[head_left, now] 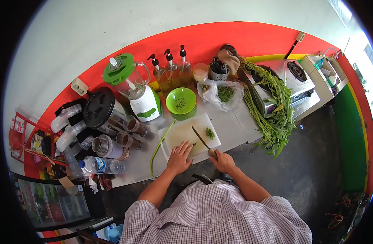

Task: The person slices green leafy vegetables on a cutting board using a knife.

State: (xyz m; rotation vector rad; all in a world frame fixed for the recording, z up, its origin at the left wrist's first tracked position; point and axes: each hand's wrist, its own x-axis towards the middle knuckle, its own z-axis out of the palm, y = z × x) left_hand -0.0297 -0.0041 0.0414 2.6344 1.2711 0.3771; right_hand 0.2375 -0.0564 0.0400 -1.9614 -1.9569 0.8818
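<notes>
My right hand (pixel 224 162) is closed around the handle of a kitchen knife (pixel 200 137), its dark blade slanting up and left over a white cutting board (pixel 176 136). My left hand (pixel 179 157) rests on the board's lower part, fingers stretched forward and pressing on a small green piece (pixel 193 144) that shows at the fingertips. To the right of the blade sits a little heap of chopped greens (pixel 210 133). A long green stalk (pixel 160 148) lies along the board's left side. Behind the board, a green bowl (pixel 181 103) contains cut green bits.
A plastic bag of greens (pixel 225 94) lies behind the board. Long leafy stems (pixel 278 114) drape over the gas stove (pixel 302 83) at right. A blender (pixel 139 91) and pump bottles (pixel 170 69) stand at the back. Cups and a water bottle (pixel 101 165) crowd the left.
</notes>
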